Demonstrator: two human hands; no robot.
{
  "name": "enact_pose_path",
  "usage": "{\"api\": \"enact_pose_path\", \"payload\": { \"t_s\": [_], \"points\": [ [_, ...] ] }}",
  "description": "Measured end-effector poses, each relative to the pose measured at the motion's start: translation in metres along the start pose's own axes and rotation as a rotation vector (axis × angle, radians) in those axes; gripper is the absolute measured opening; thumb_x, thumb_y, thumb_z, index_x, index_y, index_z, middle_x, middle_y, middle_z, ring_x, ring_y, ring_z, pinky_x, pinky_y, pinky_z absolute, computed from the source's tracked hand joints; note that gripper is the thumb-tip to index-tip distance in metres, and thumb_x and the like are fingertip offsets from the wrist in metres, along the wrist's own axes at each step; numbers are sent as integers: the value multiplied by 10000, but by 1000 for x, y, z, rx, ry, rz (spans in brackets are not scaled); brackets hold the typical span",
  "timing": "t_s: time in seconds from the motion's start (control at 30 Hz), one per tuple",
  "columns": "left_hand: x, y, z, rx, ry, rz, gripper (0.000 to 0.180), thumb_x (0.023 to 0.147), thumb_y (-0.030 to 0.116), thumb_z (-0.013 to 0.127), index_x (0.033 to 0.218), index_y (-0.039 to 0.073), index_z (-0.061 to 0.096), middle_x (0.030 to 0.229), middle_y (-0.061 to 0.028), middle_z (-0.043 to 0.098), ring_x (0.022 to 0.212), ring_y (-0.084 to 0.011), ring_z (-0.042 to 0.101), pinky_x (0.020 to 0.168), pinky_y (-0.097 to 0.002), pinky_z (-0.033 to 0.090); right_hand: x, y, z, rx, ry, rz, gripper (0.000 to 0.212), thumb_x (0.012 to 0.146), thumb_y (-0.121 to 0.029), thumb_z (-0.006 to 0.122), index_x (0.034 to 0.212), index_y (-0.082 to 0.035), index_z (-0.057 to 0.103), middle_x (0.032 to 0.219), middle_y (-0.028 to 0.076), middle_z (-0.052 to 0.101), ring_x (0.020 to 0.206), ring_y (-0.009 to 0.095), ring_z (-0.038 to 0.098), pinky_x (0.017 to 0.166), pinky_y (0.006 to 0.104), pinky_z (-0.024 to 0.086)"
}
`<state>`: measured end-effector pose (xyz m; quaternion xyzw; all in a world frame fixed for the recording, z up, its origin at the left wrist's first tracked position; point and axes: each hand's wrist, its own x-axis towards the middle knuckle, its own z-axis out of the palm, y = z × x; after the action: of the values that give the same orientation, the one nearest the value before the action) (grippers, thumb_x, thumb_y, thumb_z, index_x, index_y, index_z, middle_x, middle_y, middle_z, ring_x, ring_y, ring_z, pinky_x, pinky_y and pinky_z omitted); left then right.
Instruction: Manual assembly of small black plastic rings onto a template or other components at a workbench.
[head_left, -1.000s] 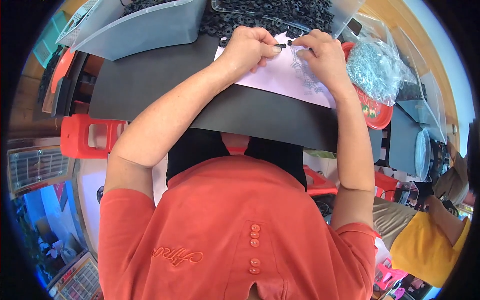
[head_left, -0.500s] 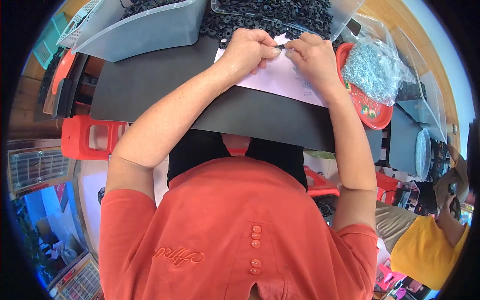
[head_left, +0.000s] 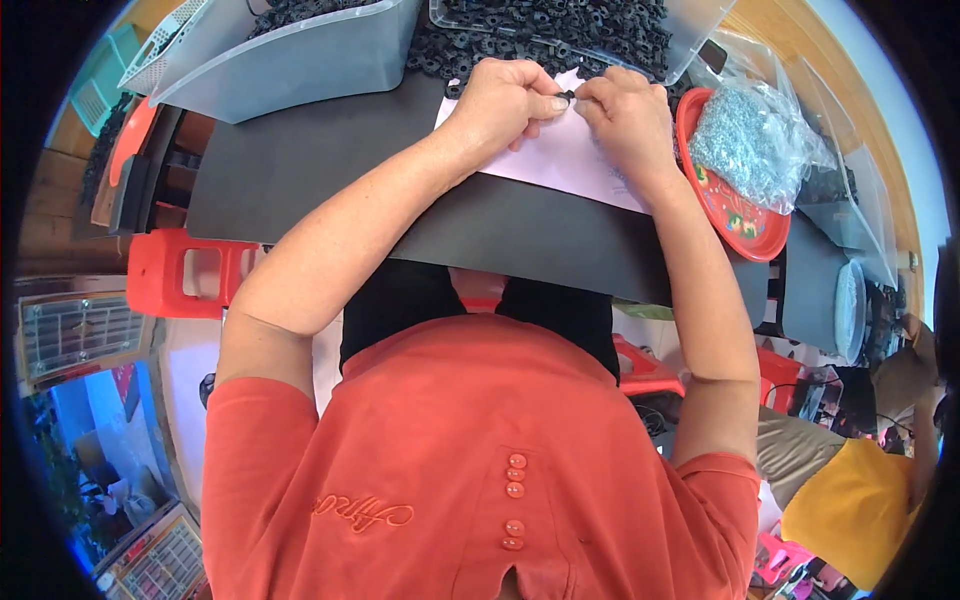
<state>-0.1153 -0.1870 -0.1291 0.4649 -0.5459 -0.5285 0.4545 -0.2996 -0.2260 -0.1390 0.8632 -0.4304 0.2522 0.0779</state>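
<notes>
Over a pale pink sheet of paper [head_left: 560, 165], my two hands meet fingertip to fingertip. My left hand [head_left: 505, 105] pinches a small black plastic part [head_left: 567, 95] between thumb and forefinger. Closed in a pinch too, my right hand [head_left: 632, 115] has its fingertips right at that part's other side; whatever they hold is too small to make out. Just beyond the hands lies a heap of similar black parts [head_left: 450, 52], partly under the paper's far edge. To the right, a clear bag of small light-blue translucent pieces [head_left: 745, 135] rests on a red patterned tray [head_left: 770, 235].
A translucent bin [head_left: 290, 85] with black parts stands at the far left of the dark table [head_left: 300, 170]. Another clear bin [head_left: 690, 45] of black parts is at the back. Red stools [head_left: 150, 270] stand below. A person in yellow [head_left: 850, 510] is at the lower right.
Both hands stay pinched together over the paper, the right fingertips shifting slightly at the black part. The whole view has slid a little to the right. The person in yellow has moved an arm.
</notes>
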Motion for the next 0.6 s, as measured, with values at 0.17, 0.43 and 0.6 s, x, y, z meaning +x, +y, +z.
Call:
{"api": "enact_pose_path", "payload": {
  "t_s": [0.17, 0.43, 0.6],
  "points": [
    [-1, 1, 1, 17, 14, 11, 92, 808, 48, 670, 864, -23, 652, 667, -52, 605, 522, -84, 531, 397, -225, 392, 1, 4, 3, -76, 129, -77, 138, 796, -165, 612, 883, -88, 687, 784, 65, 600, 790, 269, 604, 679, 376, 449],
    [-7, 10, 3, -10, 7, 39, 110, 821, 46, 664, 890, -37, 649, 707, -69, 621, 562, -97, 572, 398, -221, 422, 2, -16, -25, 1196, -2, 399, 162, 868, -140, 601, 906, 1, 672, 733, 0, 615, 737, 70, 538, 728, 210, 428],
    [-7, 13, 4, -83, -22, 25, 108, 828, 55, 666, 891, -31, 647, 727, -73, 629, 566, -96, 576, 402, -219, 427, 1, -15, -22, 1227, -2, 396, 151, 855, -133, 610, 883, 3, 669, 725, 5, 609, 726, 82, 538, 707, 218, 420]
  ]
}}
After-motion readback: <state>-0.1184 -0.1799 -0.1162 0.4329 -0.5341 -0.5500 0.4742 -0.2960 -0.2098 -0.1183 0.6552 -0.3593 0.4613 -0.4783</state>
